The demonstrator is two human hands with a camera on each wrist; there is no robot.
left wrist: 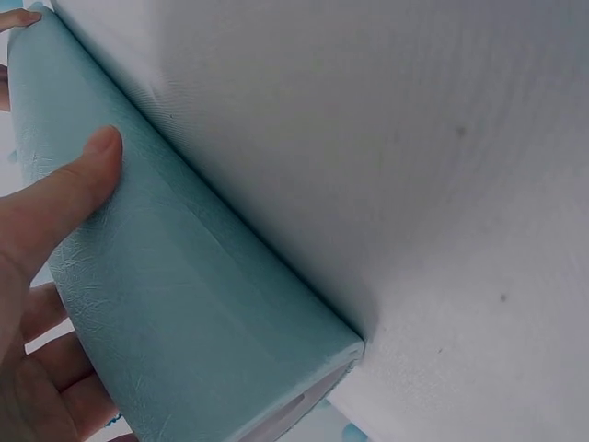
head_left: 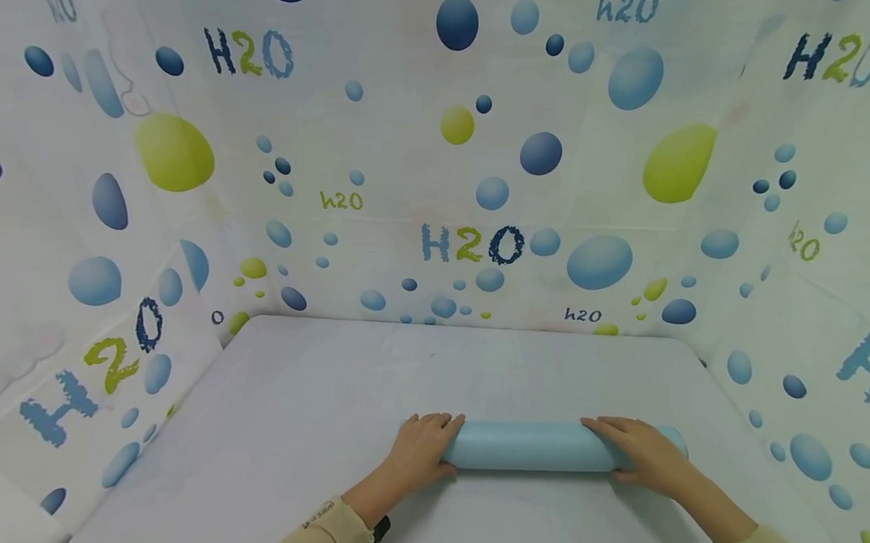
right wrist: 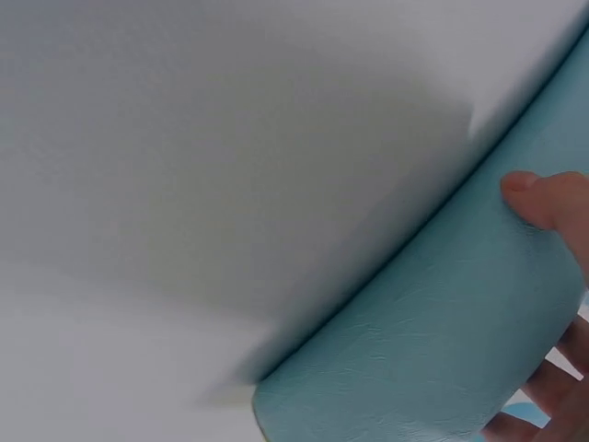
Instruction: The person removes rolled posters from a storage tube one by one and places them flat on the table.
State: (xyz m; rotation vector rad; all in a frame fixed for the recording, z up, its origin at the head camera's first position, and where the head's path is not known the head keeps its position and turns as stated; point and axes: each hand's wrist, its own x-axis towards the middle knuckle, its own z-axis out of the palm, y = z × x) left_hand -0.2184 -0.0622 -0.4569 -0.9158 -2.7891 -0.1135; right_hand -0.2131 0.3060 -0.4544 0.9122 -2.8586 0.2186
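A light blue rolled-up mat [head_left: 523,446] with a finely creased surface lies crosswise on the white table. My left hand [head_left: 421,450] grips it near its left end, with the fingers over the far side and the thumb on the near side. Toward the other end, my right hand [head_left: 646,453] holds it in the same way. In the left wrist view, the thumb presses on the roll [left wrist: 202,295], and its open end shows white inside. The right wrist view has the right thumb [right wrist: 543,198] on the roll [right wrist: 396,341], with fingers curled round the far side.
The white tabletop [head_left: 324,379] stretches around the roll. Behind it and at both sides hang white sheets [head_left: 401,129] printed with blue and green drops and "H2O" lettering. The far table edge meets the back sheet.
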